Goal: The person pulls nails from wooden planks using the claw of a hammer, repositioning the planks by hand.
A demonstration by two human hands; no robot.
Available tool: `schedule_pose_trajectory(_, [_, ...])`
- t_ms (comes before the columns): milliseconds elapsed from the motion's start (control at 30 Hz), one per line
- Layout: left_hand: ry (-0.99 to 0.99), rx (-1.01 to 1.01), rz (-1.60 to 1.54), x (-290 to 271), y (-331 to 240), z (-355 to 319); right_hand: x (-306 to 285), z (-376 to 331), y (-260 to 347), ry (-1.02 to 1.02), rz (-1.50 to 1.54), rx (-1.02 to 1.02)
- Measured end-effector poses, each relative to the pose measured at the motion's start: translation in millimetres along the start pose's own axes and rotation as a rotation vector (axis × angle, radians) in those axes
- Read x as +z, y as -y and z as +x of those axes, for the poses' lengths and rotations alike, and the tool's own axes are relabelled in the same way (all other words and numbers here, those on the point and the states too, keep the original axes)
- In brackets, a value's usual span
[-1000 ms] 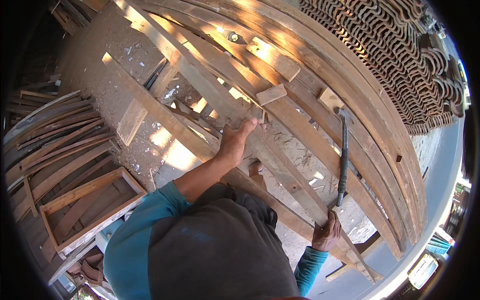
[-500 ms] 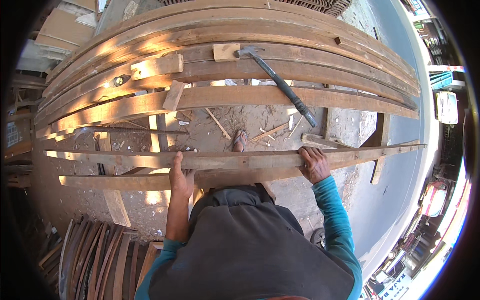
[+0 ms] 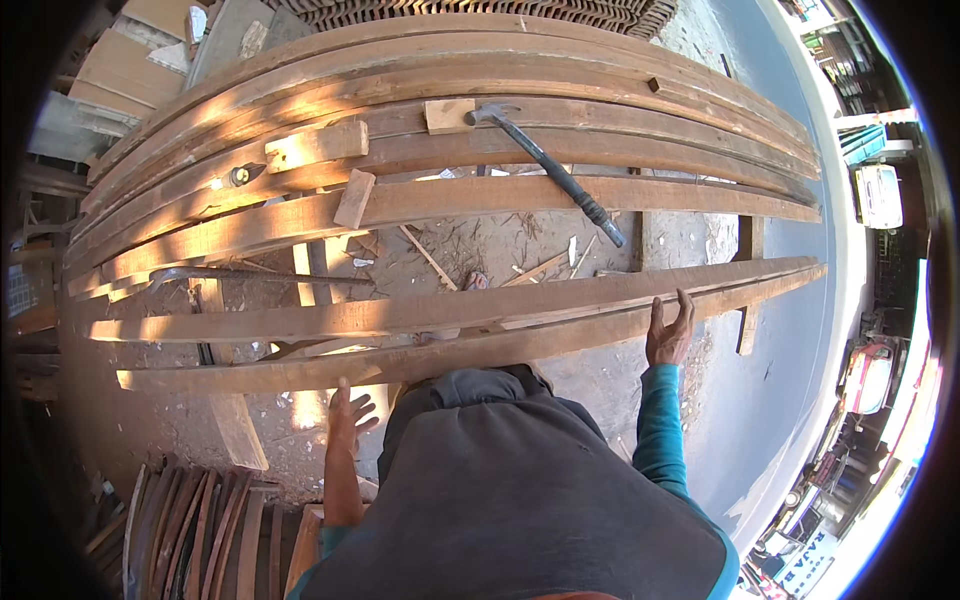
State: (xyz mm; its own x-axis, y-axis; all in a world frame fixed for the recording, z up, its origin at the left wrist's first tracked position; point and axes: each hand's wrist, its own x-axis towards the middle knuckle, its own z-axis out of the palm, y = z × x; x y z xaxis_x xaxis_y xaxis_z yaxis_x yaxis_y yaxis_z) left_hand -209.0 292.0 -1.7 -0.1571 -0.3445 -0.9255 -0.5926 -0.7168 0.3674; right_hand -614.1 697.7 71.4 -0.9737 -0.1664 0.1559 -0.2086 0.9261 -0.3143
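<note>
Two long wooden beams lie side by side in front of me: a farther beam (image 3: 400, 308) and a nearer beam (image 3: 450, 355), close together at the right and apart toward the left. My left hand (image 3: 350, 412) is just on the near side of the nearer beam, fingers spread, holding nothing. Over the right part of the nearer beam is my right hand (image 3: 670, 328), its fingers raised and apart; whether it touches the wood I cannot tell. Beyond, a claw hammer (image 3: 550, 165) with a dark grip lies across the farther row of beams (image 3: 450, 200).
Small wood blocks (image 3: 318, 146) rest on the far beams. A curved metal bar (image 3: 260, 273) lies left of centre. Wooden supports (image 3: 235, 425) stand under the beams. Curved wood pieces (image 3: 190, 530) are stacked at the lower left. Wood scraps litter the floor (image 3: 500, 250).
Both hands have let go of the farther beam. My left hand has drawn back toward me, and the right has shifted rightward. The farther beam now shows a broader face.
</note>
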Motion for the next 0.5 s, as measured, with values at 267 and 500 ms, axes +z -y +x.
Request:
schedule_pose_trajectory(267, [-0.185, 0.126, -0.59, 31.5, -18.6, 35.7, 83.8, -67.4, -93.6, -0.249, 0.883, 1.048])
schedule_pose_trajectory(500, [-0.077, 0.244, -0.808, 30.4, -7.7, 73.8, 118.4, -64.9, -103.5, -0.139, 0.838, 1.059])
